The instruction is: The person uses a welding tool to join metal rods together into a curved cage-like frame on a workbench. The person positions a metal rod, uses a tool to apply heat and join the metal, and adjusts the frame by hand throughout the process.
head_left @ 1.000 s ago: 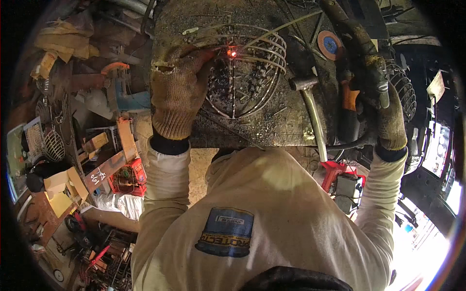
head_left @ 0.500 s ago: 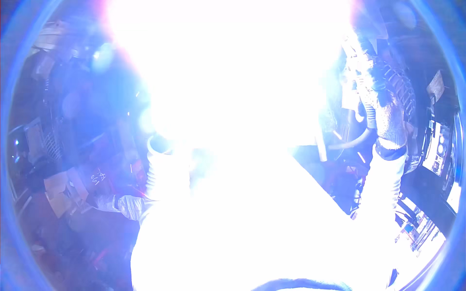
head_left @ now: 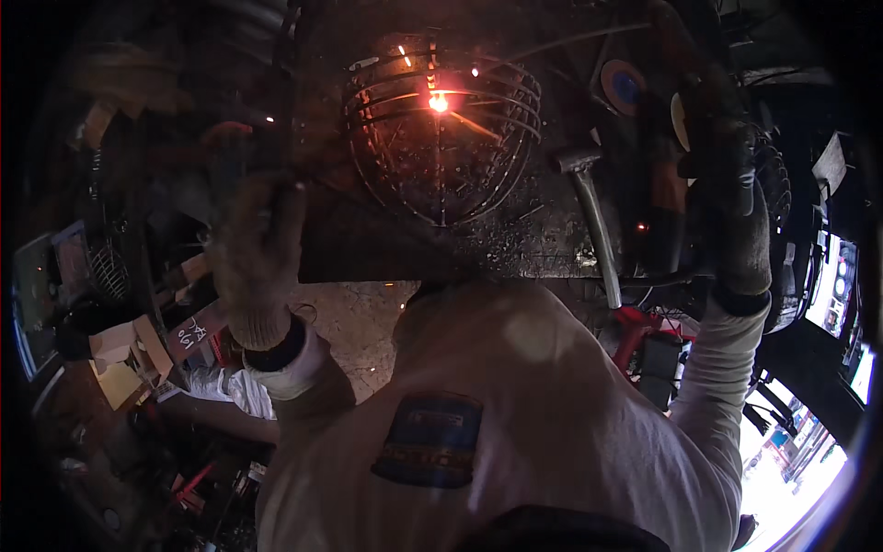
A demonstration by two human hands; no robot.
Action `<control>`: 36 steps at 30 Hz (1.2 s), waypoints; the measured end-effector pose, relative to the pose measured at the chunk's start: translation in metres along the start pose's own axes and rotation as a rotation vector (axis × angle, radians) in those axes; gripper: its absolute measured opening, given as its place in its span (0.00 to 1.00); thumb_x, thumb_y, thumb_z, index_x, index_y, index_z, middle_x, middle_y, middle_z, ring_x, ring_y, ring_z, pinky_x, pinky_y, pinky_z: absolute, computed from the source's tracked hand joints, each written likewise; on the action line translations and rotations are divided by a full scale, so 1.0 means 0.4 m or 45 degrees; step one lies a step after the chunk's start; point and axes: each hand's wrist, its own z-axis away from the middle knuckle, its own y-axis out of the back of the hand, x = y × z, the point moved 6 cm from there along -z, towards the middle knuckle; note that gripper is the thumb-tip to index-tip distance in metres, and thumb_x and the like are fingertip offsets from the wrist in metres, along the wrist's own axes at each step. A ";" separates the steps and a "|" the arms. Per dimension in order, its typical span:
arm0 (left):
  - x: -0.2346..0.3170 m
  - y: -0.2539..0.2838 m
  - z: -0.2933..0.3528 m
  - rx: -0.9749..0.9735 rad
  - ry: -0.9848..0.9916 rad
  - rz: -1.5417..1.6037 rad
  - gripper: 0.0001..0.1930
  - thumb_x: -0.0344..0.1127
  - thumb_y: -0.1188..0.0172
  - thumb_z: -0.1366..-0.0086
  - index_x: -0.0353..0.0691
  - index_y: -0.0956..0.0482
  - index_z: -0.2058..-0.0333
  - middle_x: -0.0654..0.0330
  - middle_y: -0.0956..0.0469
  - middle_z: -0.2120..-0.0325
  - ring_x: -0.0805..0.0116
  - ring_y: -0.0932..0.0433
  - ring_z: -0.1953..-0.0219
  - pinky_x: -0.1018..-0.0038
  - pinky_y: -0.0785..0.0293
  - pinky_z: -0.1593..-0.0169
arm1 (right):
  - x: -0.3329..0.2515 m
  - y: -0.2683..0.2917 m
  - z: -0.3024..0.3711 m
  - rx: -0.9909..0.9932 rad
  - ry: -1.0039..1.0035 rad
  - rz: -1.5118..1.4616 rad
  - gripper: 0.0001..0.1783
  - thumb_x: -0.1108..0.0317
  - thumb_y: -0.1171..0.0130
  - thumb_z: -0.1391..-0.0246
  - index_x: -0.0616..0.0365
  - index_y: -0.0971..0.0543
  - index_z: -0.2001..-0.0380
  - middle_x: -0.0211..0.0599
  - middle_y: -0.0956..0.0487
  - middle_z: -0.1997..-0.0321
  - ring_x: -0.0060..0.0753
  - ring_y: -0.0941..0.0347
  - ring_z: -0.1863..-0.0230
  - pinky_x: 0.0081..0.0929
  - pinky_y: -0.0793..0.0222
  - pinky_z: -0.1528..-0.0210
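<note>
A rounded frame of bent metal rods (head_left: pixel 441 224) lies on the dark worktable, with a glowing orange-hot weld spot (head_left: pixel 439 102) on its upper bars. My right hand (head_left: pixel 743 221), gloved, is at the right of the table and appears closed around a dark welding electrode holder (head_left: pixel 676 32); shadow hides most of its fingers. From this holder a thin welding rod (head_left: pixel 579 41) slants left toward the glow, its tip apart from the frame. My left hand (head_left: pixel 259 258), in a pale work glove, is at the table's left edge with bent fingers; what they grip is lost in shadow.
A hammer (head_left: pixel 594 225) lies right of the frame, its handle over the table's front edge. Beyond it are a round abrasive disc (head_left: pixel 624 86) and a second disc (head_left: pixel 680 121). Open cardboard boxes (head_left: pixel 129 363) stand low at left; a red stand (head_left: pixel 635 336) is below the table.
The blinding white arc light has gone out, leaving an orange glow and a few sparks. The frame, table and my left hand now show. My right arm stays at the right.
</note>
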 end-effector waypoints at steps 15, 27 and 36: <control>-0.123 -0.203 0.242 0.154 0.109 0.071 0.12 0.33 0.39 0.30 0.35 0.18 0.51 0.52 0.15 0.57 0.52 0.16 0.56 0.64 0.19 0.53 | -0.031 -0.109 -0.033 -0.150 -0.156 -0.362 0.21 0.69 0.44 0.35 0.71 0.27 0.43 0.47 0.18 0.52 0.26 0.20 0.68 0.21 0.25 0.71; -0.141 -0.241 0.275 0.039 0.069 -0.113 0.15 0.37 0.39 0.30 0.38 0.17 0.48 0.52 0.15 0.54 0.58 0.16 0.54 0.65 0.20 0.51 | -0.051 -0.127 -0.030 -0.261 -0.100 -0.226 0.22 0.60 0.37 0.38 0.60 0.23 0.45 0.31 0.17 0.57 0.20 0.22 0.65 0.17 0.26 0.66; -0.085 -0.198 0.250 0.209 -0.045 -0.200 0.16 0.38 0.38 0.31 0.39 0.19 0.47 0.50 0.19 0.49 0.54 0.18 0.51 0.62 0.20 0.50 | -0.077 -0.132 -0.020 -0.284 0.214 0.081 0.18 0.67 0.37 0.38 0.58 0.22 0.46 0.37 0.17 0.56 0.26 0.19 0.62 0.23 0.23 0.61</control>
